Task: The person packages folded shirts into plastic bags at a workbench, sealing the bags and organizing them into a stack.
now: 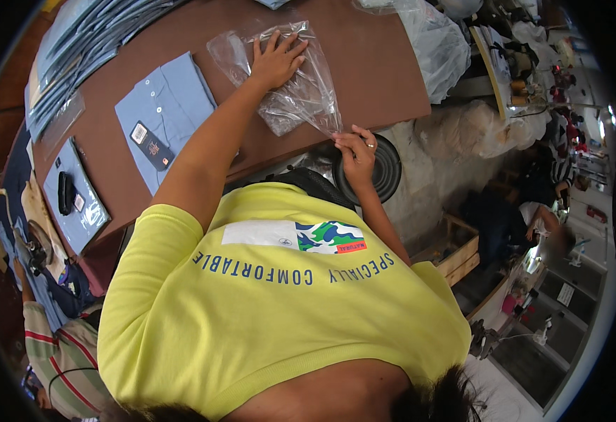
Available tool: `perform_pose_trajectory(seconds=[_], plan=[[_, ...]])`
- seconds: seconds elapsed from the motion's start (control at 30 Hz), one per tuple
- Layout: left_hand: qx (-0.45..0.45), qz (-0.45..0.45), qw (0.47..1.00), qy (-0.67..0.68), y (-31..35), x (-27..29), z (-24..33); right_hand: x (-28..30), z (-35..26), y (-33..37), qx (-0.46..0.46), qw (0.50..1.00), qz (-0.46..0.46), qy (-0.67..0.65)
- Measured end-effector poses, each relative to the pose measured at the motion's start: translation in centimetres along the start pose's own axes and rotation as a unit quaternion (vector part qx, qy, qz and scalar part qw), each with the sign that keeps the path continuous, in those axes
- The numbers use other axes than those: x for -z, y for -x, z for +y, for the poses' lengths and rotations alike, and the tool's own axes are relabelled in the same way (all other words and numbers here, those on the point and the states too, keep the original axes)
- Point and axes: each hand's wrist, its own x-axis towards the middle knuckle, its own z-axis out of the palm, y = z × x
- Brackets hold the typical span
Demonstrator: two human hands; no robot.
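A clear plastic bag (287,116) lies crumpled on the brown table (375,63). My left hand (277,62) rests flat on its far part with the fingers spread. At the table's near edge, my right hand (356,152), with a ring on one finger, pinches the bag's near right corner and pulls it taut. Left of the bag is a folded light blue shirt (171,95) with white buttons, partly hidden by my left forearm. A dark tag (152,146) with a white label lies on the shirt.
Shirts in clear bags (97,42) are stacked at the far left. Nearer lies one bagged blue shirt (79,204) with a black object (65,193) on it. Loose plastic (431,46) hangs over the right edge. A round black stool top (385,169) stands below. A person in a striped shirt (69,359) is lower left.
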Motion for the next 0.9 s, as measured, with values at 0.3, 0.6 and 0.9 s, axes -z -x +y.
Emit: perform_pose_trajectory(seconds=[0.3, 0.6, 0.9], plan=[[-0.052, 0.032, 0.997, -0.040, 0.5, -0.3, 0.4, 1.5, 1.4, 2.5, -0.084, 0.994, 0.041, -0.059], [-0.144, 0.042, 0.988, -0.036, 0.4, -0.2, -0.8, 1.8, 6.3, 5.3, -0.283, 0.880, 0.135, -0.357], [0.142, -0.118, 0.875, 0.447, 1.4, 11.8, 8.3, 2.7, 0.0, -5.6, -0.116, 0.928, 0.042, -0.351]])
